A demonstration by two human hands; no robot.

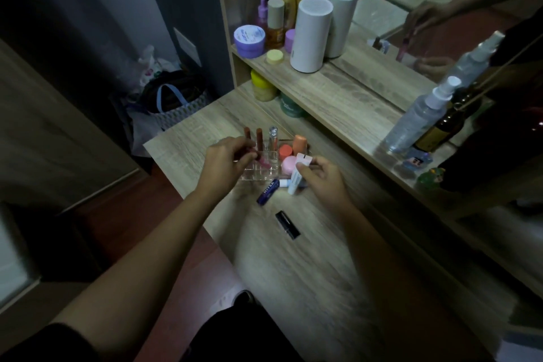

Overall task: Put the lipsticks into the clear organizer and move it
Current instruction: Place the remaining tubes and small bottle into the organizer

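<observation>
Lying nearest on the table (pixel 308 273) was a black lipstick (pixel 287 224); farther, the right hand (pixel 323 178) pinched a white tube (pixel 296 176), while the left hand (pixel 224 160) seemingly gripped a pink lipstick (pixel 262 161) in the clear organizer (pixel 266 169).

Both bare arms reach forward. The left hand (pixel 227 160) is curled, fingers pinched together. The right hand (pixel 321 178) is closed too.
</observation>
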